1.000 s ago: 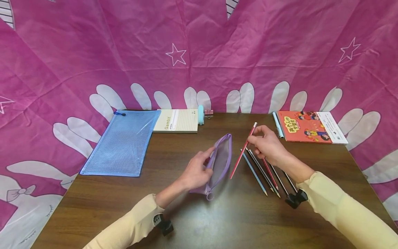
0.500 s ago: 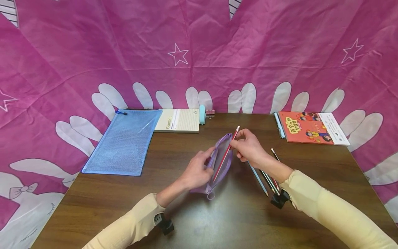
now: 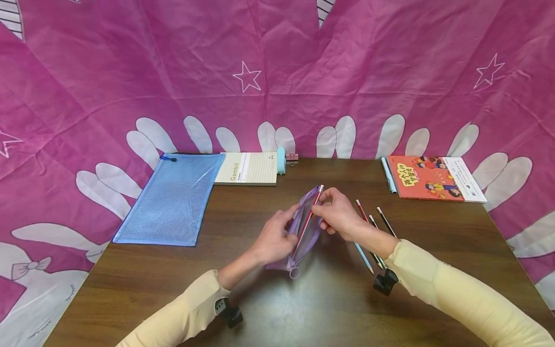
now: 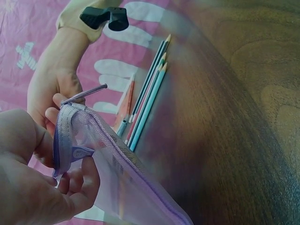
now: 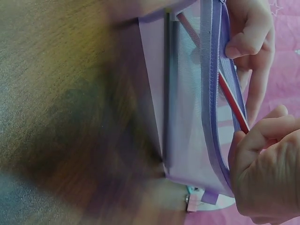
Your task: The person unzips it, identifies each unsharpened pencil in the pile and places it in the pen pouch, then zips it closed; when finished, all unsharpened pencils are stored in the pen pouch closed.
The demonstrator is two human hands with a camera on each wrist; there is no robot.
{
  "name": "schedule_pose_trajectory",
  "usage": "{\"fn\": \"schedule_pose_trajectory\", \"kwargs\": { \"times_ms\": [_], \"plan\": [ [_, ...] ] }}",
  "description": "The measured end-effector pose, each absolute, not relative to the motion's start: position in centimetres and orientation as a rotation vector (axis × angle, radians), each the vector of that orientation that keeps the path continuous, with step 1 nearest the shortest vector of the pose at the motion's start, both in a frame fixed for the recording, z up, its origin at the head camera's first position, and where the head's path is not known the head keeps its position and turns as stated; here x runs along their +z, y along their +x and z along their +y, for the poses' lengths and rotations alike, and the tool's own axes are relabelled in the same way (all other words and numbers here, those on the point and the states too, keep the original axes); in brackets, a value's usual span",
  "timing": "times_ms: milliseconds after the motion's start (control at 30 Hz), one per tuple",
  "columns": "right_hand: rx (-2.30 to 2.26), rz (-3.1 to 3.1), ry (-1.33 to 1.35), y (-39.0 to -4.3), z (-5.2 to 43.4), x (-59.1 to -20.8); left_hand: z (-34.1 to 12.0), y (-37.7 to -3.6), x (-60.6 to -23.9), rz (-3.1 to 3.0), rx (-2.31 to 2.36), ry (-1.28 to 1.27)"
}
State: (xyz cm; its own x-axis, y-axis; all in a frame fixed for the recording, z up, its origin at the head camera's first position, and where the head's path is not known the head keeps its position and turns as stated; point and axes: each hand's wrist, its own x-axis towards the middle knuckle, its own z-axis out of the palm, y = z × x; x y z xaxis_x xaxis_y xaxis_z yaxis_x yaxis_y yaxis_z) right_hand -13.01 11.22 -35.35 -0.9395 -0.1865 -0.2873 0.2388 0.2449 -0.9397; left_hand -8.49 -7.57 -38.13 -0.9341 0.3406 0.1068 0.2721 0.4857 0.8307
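Landmark: the pouch (image 5: 190,126), purple mesh, its mouth gaping. Your left hand (image 3: 276,237) pinches its left rim. Your right hand (image 3: 340,212) has its grip clamped on the red pencil (image 3: 309,219), thumb and finger together on the shaft, at the pouch's mouth. Head view: pencil slants along inside that mouth, pale end at the pouch's far end. Right wrist view adds what the head view hides: dark pencils (image 5: 172,93) inside the pouch, seen through the mesh. Left wrist view shows sharpened tips on the loose pencils (image 4: 148,107), right of the pouch on the bench (image 3: 277,308); in the head view your right forearm covers part of them. Head view takes in the wider ground: folder (image 3: 166,202) left of the pouch, notepad (image 3: 256,168) beyond it to the left, book (image 3: 427,178) beyond it to the right. Left wrist view catches only an orange sliver of that book.
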Motion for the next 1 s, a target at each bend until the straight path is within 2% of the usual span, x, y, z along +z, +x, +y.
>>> {"fn": "schedule_pose_trajectory", "kwargs": {
  "times_ms": [1000],
  "plan": [
    [-1.508, 2.368, -0.048, -13.03, 11.68, -35.25, -7.62, -8.37, -37.91, 2.649, 1.461, 0.528]
  ]
}}
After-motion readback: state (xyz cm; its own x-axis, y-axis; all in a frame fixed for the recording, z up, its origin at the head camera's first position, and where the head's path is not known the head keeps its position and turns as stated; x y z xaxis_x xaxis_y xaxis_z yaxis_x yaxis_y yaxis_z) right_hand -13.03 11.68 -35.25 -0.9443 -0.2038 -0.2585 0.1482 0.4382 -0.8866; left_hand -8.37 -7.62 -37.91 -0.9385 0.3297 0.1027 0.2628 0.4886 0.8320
